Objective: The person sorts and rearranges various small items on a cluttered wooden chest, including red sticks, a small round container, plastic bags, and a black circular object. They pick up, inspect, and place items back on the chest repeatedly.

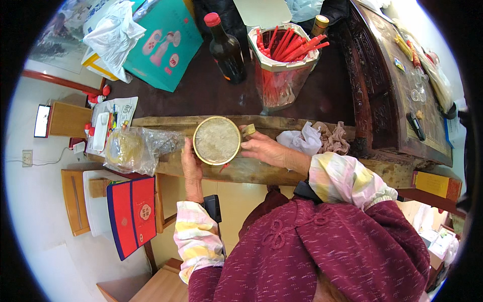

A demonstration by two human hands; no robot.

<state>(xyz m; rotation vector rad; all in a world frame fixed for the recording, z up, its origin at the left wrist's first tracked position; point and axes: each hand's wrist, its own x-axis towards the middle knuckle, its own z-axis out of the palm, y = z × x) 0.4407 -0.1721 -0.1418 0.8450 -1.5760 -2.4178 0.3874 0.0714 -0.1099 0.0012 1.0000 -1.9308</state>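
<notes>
A round, gold-rimmed container or lid (217, 140) with a pale, mottled face lies between my two hands above the front edge of the wooden table. My left hand (191, 163) grips its left side, fingers partly hidden behind it. On the right side, my right hand (264, 149) touches the rim with its fingertips. A small yellowish piece (249, 130) sits at the index finger of that hand; whether it is worn or held, I cannot tell. Just below the round thing a small red scrap (224, 167) shows on the wood.
Behind stand a dark glass bottle (227, 53), a clear tub (277, 85) of red sticks and a teal box (162, 45). Left lies a clear plastic bag (130, 149); right, crumpled white plastic (300, 140) and brown paper (336, 139). A red folder-like bag (132, 215) stands on a chair.
</notes>
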